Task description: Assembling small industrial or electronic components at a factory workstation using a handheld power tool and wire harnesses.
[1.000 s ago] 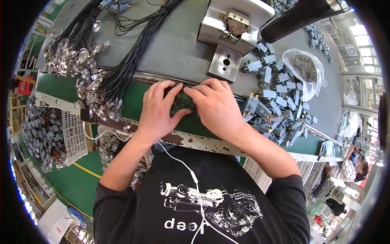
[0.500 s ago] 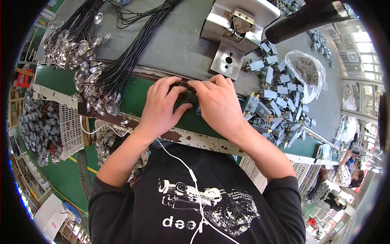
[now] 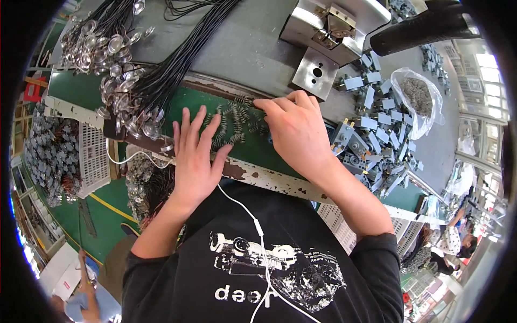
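Observation:
Small dark coil springs lie in a loose pile on the green work surface. My left hand rests at the pile's left side, fingers spread and holding nothing. At the pile's far right edge, my right hand is closed, its index fingertip at the end of a coil spring. The thumb is hidden under the hand, so the grip shows only in part. A blue item, mostly covered, lies beneath the right hand.
Black cables with round metal caps lie left. A steel fixture stands beyond my right hand. Grey-blue switch-like parts and a clear bag of springs are on the right. A black tube reaches over the bench.
My hands have parted: the left has drawn back toward me and spread its fingers, uncovering the springs. The right stays at the pile's far edge. A person has appeared at lower left.

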Demonstrator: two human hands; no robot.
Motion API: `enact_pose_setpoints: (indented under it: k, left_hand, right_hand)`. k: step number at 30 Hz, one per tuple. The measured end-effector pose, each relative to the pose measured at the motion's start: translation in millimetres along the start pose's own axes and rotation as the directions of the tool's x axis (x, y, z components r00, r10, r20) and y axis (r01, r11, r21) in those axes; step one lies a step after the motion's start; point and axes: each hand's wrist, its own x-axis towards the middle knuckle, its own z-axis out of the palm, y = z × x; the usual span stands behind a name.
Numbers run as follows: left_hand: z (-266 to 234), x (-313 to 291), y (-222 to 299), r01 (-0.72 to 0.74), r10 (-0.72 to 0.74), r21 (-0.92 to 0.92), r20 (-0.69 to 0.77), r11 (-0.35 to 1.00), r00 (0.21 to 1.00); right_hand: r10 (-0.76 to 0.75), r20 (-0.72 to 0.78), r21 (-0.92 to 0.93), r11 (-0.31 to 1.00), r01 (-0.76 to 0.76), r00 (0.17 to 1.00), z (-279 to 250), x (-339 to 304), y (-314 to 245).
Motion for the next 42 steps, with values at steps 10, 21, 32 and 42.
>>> enact_pose_setpoints:
  k: [10, 21, 32, 42]
  left_hand:
    - [4.6, 9.8, -5.8, -0.033, 0.03, -0.045, -0.077, 0.998, 0.997]
    - [5.7, 38.9, 2.7, -0.164, 0.17, -0.193, 0.017, 0.967, 0.985]
    - [9.4, 63.0, 4.4, -0.303, 0.309, -0.102, 0.051, 0.947, 0.95]
    - [13.6, 67.9, 9.3, -0.256, 0.267, -0.184, 0.034, 0.949, 0.963]
  right_hand:
    - [0.015, 0.016, -0.077, 0.997, -0.014, 1.0, 1.1, 1.4, -2.1]
    - [-0.091, 0.205, -0.197, 0.971, 0.132, 0.975, -12.9, -15.6, -17.4]
    - [-0.005, 0.088, -0.075, 0.997, 0.012, 0.996, -7.5, -12.4, -13.9]
    - [-0.022, 0.055, -0.015, 1.0, 0.023, 0.998, -0.6, -3.2, -12.8]
